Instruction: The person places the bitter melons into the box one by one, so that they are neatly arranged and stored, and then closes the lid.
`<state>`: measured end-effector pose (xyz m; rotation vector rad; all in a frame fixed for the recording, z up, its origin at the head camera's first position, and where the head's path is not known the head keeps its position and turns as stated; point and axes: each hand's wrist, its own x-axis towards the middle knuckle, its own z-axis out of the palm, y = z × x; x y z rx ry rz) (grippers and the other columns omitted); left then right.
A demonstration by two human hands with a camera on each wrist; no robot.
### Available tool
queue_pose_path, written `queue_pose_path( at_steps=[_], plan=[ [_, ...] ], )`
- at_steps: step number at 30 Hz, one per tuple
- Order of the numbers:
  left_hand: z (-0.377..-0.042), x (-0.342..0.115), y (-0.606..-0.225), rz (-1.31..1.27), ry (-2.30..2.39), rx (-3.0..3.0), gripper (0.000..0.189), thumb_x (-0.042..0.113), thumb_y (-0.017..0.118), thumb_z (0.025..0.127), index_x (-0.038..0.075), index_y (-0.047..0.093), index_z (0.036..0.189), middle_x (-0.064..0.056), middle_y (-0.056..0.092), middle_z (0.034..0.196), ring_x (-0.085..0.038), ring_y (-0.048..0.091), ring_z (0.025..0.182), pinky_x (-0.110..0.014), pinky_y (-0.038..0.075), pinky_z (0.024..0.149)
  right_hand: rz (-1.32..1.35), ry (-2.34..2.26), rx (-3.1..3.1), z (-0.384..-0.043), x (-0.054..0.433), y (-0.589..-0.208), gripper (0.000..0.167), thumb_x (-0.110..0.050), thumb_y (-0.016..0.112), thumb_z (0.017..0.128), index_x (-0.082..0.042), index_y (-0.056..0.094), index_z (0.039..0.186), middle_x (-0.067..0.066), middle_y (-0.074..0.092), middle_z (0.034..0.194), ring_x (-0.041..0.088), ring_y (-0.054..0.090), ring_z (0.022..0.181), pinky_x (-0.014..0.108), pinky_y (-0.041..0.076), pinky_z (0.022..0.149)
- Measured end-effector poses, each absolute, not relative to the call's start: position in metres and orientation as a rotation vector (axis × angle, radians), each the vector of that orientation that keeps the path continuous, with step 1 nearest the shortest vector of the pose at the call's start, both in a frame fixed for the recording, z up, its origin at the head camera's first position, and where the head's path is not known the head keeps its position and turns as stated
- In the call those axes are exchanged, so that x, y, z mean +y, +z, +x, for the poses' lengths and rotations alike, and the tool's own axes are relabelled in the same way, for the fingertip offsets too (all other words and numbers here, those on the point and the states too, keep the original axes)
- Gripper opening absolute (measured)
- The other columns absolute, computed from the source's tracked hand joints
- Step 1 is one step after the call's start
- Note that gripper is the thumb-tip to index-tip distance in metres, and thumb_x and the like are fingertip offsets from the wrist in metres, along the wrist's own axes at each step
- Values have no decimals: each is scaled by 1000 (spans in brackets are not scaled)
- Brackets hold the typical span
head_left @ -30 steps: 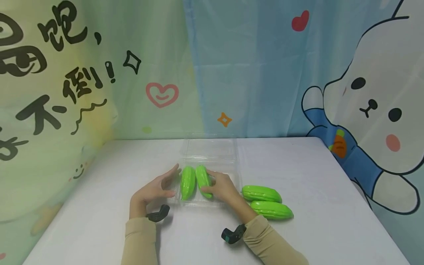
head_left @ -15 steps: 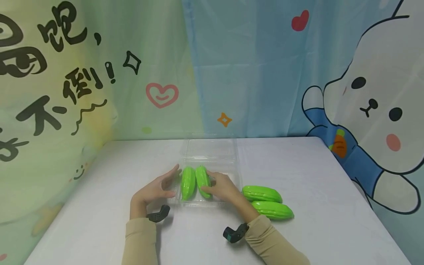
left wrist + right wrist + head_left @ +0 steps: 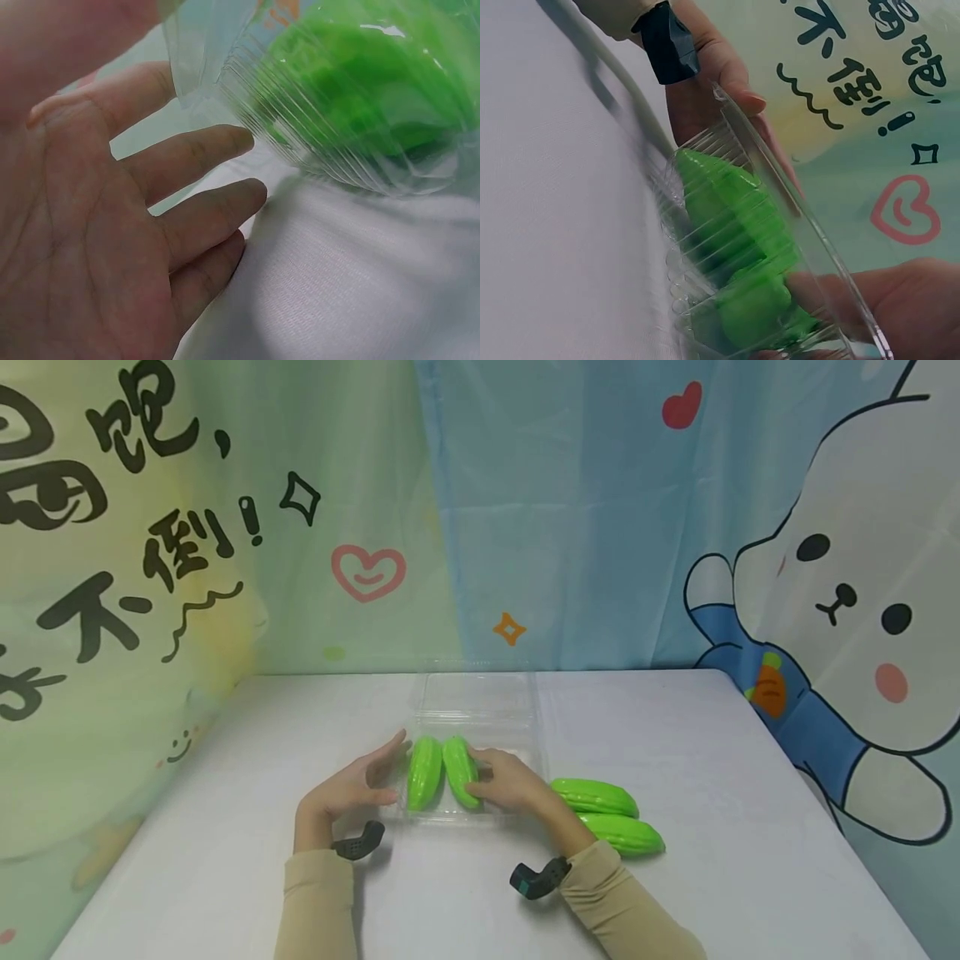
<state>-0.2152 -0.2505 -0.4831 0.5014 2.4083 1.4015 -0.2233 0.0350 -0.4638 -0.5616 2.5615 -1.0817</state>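
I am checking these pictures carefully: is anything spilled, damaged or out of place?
Nothing stands out. Two green gourds lie in the open clear container, two more gourds side by side on the white table. No spill or damage shows.

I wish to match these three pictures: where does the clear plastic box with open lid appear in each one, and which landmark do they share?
Head view: the clear plastic box is near the centre, mostly in the lower half.
Left wrist view: upper right, its ribbed side in front.
Right wrist view: centre to bottom, slanting down rightward.
Shared landmark: the glossy bright green oblong pieces inside it; their green shows through the plastic in both wrist views.
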Motion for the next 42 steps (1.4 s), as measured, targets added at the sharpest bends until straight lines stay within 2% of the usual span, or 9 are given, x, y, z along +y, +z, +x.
queue_pose_path(
  at_steps=[9, 13, 21, 23, 29, 36, 42],
  plan=[
    [-213, -251, -480, 505, 1418, 2392, 100, 21, 79, 75, 24, 16, 153, -4, 15, 160, -29, 10, 148, -52, 11, 119, -559, -1164, 2556, -225, 32, -469, 81, -27, 77, 78, -19, 36, 147, 8, 46, 146, 30, 51, 127, 45, 46, 103],
    [-214, -250, -481, 489, 1413, 2381, 100, 22, 79, 75, 27, 16, 153, -2, 15, 160, -28, 7, 148, -53, 9, 119, -537, -1138, 2589, -224, 32, -470, 84, -29, 79, 75, -18, 37, 147, 11, 51, 140, 29, 56, 119, 43, 50, 97],
    [-215, -250, -482, 475, 1429, 2379, 100, 21, 80, 74, 28, 18, 152, -1, 15, 160, -28, 7, 148, -55, 7, 119, -597, -1133, 2598, -221, 31, -469, 90, -31, 81, 72, -13, 35, 147, 15, 53, 133, 26, 57, 108, 45, 48, 98],
    [-215, -250, -482, 479, 1432, 2377, 100, 21, 80, 74, 28, 18, 152, -2, 15, 160, -29, 7, 148, -55, 7, 119, -602, -1121, 2593, -222, 32, -468, 90, -31, 81, 73, -13, 34, 148, 15, 53, 133, 26, 57, 108, 44, 48, 99],
    [-215, -250, -482, 473, 1443, 2364, 100, 22, 80, 74, 28, 18, 152, -2, 15, 160, -28, 7, 149, -55, 8, 119, -588, -1097, 2592, -223, 33, -468, 85, -28, 78, 75, -8, 36, 146, 16, 48, 139, 30, 50, 124, 45, 41, 107],
    [-214, -249, -481, 476, 1438, 2371, 99, 21, 79, 75, 27, 18, 153, -2, 15, 160, -28, 7, 148, -54, 8, 119, -595, -1115, 2615, -220, 32, -467, 88, -28, 80, 73, -7, 36, 146, 18, 49, 137, 33, 53, 119, 47, 43, 105],
    [-214, -249, -481, 476, 1424, 2389, 99, 22, 79, 75, 27, 18, 153, -1, 15, 160, -28, 7, 149, -54, 8, 119, -654, -1062, 2696, -219, 29, -466, 90, -29, 81, 72, -5, 36, 146, 17, 45, 143, 35, 46, 129, 47, 39, 109]
  ],
)
